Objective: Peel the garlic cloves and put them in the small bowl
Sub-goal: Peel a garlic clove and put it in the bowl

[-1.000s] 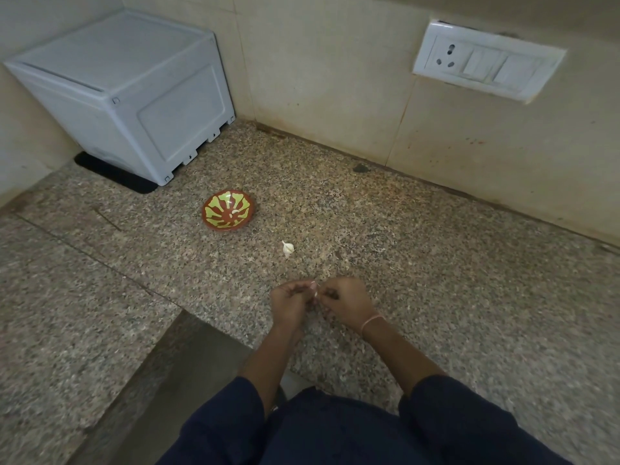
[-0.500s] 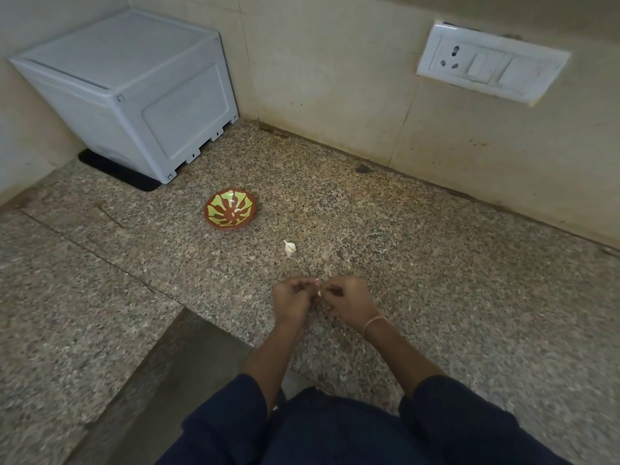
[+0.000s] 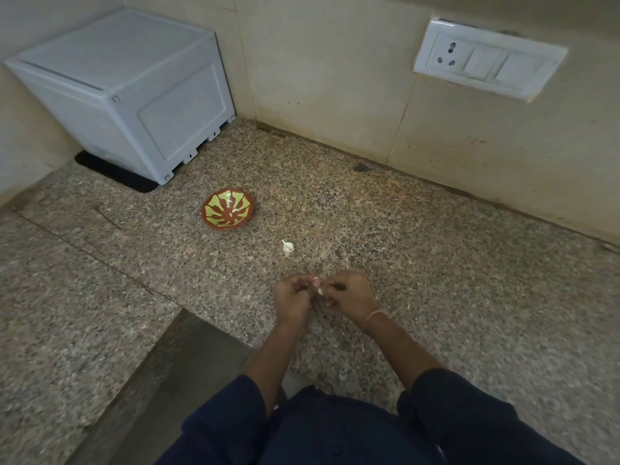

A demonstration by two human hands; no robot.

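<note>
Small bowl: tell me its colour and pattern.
Reddish-brown bowl with yellow-green petal shapes radiating from the centre, seen in the head view.

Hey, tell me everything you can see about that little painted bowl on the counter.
The small bowl is round and shallow, glossy like glazed ceramic, with a reddish-brown outside and a yellow-green petal pattern inside. It stands upright on the speckled granite counter, between the white box and a loose garlic clove, touching neither. A small pale piece lies inside, perhaps a peeled clove; it is too small to tell.
</note>
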